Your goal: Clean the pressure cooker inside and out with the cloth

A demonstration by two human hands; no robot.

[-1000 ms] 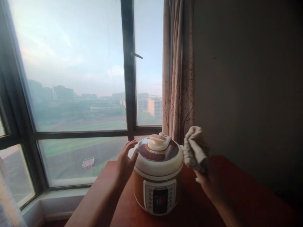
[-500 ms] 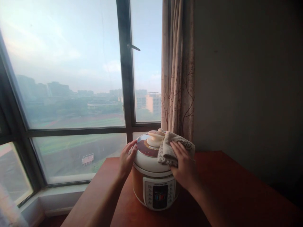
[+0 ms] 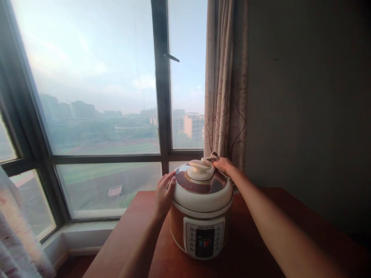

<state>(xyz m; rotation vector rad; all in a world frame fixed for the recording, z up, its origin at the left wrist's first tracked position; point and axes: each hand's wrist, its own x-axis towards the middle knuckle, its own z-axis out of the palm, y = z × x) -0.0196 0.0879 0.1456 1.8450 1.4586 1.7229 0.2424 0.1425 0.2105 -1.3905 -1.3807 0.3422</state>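
Observation:
A round electric pressure cooker (image 3: 203, 216) with a cream lid, dark red top and a front control panel stands on a reddish wooden table (image 3: 261, 239). My left hand (image 3: 164, 193) lies flat against the left side of the lid, fingers spread. My right hand (image 3: 223, 166) reaches over the far right edge of the lid and presses a beige cloth (image 3: 212, 157) there. Only a small bit of the cloth shows beyond my fingers, next to the lid's knob (image 3: 199, 166).
A large dark-framed window (image 3: 162, 116) with a handle (image 3: 171, 58) fills the left and middle, looking out on buildings. A patterned curtain (image 3: 226, 85) hangs behind the cooker. A dark wall (image 3: 307, 96) stands at the right. The table's left edge is near the sill.
My right hand brought the cloth from the air onto the lid, then slid it back to the lid's far right edge. My left hand stayed on the lid's left side.

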